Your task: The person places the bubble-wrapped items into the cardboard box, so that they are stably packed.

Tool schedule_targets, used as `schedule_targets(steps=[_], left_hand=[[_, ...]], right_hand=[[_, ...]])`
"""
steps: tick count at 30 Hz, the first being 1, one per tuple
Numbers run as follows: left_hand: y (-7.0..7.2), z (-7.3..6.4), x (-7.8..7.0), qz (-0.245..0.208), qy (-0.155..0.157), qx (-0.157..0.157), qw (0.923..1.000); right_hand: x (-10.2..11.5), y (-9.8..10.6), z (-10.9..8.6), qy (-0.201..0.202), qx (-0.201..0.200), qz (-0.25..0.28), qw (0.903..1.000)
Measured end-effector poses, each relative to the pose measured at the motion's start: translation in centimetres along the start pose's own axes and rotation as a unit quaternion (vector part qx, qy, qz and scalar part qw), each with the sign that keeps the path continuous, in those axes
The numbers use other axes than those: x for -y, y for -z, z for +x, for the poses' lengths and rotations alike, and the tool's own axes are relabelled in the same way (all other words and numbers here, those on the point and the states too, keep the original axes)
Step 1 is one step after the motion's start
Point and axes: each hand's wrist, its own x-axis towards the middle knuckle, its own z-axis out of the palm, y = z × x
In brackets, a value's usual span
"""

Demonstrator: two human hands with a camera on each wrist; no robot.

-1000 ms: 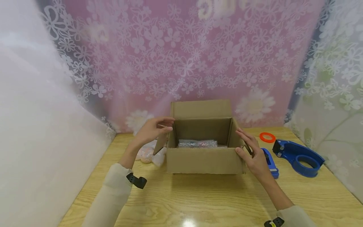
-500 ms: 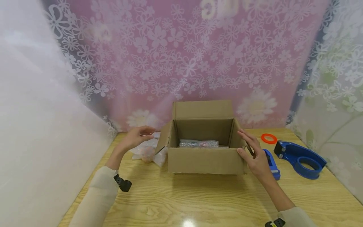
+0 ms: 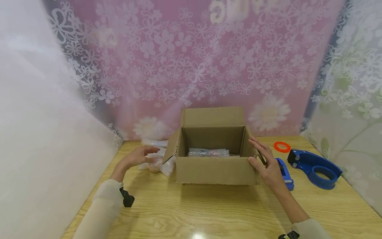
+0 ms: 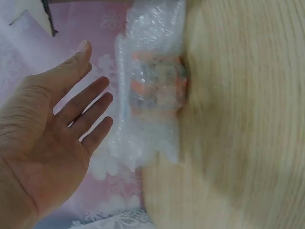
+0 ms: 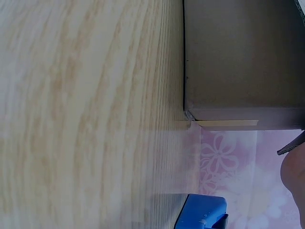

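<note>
An open cardboard box [image 3: 215, 171] stands mid-table, with bubble-wrapped items [image 3: 208, 152] lying inside. My right hand [image 3: 267, 166] holds the box at its right side, thumb at the front corner and fingers along the side rim and flap. My left hand [image 3: 134, 160] is apart from the box, its fingers loosely extended and nothing in its grasp. Just beyond those fingers lies a bubble-wrapped bundle [image 4: 159, 88] with something orange and dark showing through the wrap. The box's left flap [image 3: 172, 146] overlaps part of this bundle in the head view.
A blue tape dispenser [image 3: 320, 171] stands at the right, near an orange ring-shaped roll [image 3: 282, 146]. Another blue tool [image 3: 285, 174] lies beside my right hand. More clear wrap [image 3: 154, 143] lies at the back left. Floral curtains enclose the wooden table [image 3: 191, 209].
My left hand has left the box's left rim and moved left and down towards the wrapped bundle. My right hand has stayed on the box.
</note>
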Motion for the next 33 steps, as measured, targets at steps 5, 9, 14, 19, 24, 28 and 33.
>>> schedule_targets(steps=[5,9,14,19,24,28,33], left_hand=[[-0.8,-0.4,1.7,0.013,0.010,0.001,0.9999],[-1.3,-0.3,2.4,0.025,0.015,0.006,0.9996],[-1.5,-0.2,2.3,0.036,0.018,0.005,0.9992],[-1.8,-0.1,2.2,0.060,0.026,0.012,0.9978],[-2.5,0.1,2.8,0.109,0.013,0.009,0.9940],[-2.9,0.1,3.2,0.109,0.008,0.000,0.9940],[-3.6,-0.3,3.6,0.062,0.033,-0.012,0.9974]], right_hand=[[0.5,-0.2,0.0,0.008,0.000,0.005,1.0000],[2.4,-0.4,0.1,0.015,0.000,0.006,0.9999],[4.0,-0.4,0.3,0.007,-0.002,-0.006,1.0000],[4.1,-0.4,0.3,0.009,-0.004,-0.007,0.9999],[4.0,-0.4,0.2,0.014,-0.003,-0.005,0.9999],[3.9,-0.4,0.2,0.013,-0.003,-0.003,0.9999],[3.9,-0.3,0.1,0.005,-0.001,-0.001,1.0000]])
